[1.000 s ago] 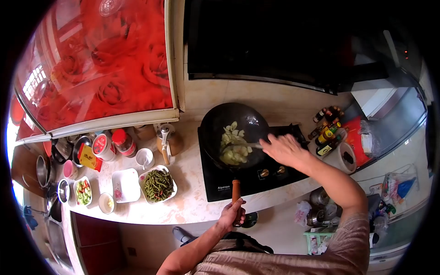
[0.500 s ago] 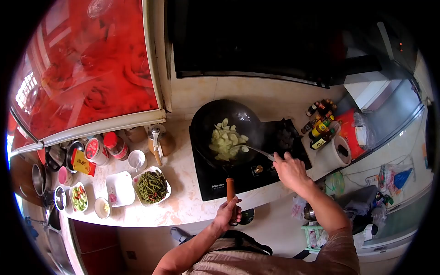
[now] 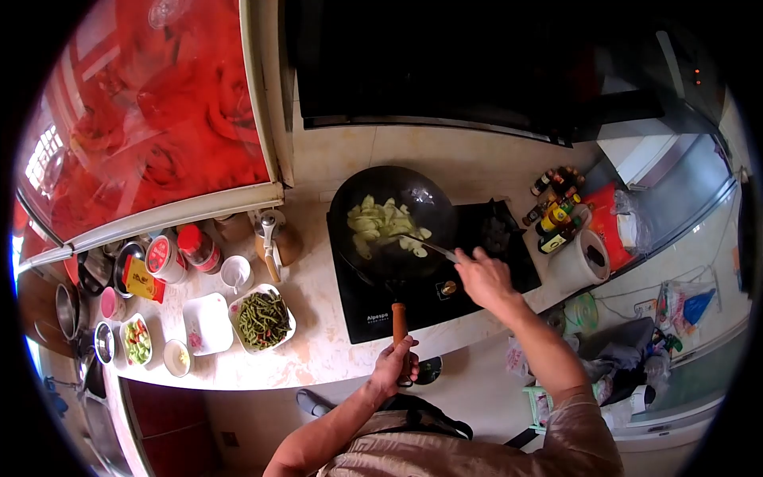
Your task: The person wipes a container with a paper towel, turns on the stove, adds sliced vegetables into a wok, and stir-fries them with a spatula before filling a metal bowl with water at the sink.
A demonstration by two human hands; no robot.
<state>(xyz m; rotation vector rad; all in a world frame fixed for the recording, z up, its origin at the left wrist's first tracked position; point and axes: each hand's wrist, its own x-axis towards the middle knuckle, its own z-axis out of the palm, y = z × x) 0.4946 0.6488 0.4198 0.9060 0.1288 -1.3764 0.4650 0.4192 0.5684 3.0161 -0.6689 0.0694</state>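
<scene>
In the centre of the frame, pale green vegetable slices lie in a black wok on the stove. The left hand is wrapped around the wok's wooden handle; the right hand is closed around a spatula whose tip reaches in among the slices. The cooking looks partway along: the slices are cut and in the wok, though whether they are cooked through cannot be told. At lower left, green beans fill a dish, and chopped vegetables sit in a small bowl, both apart from the wok. The marbled countertop also carries a flowered white dish and, at right, sauce bottles. A red glossy cabinet door fills the upper left.
</scene>
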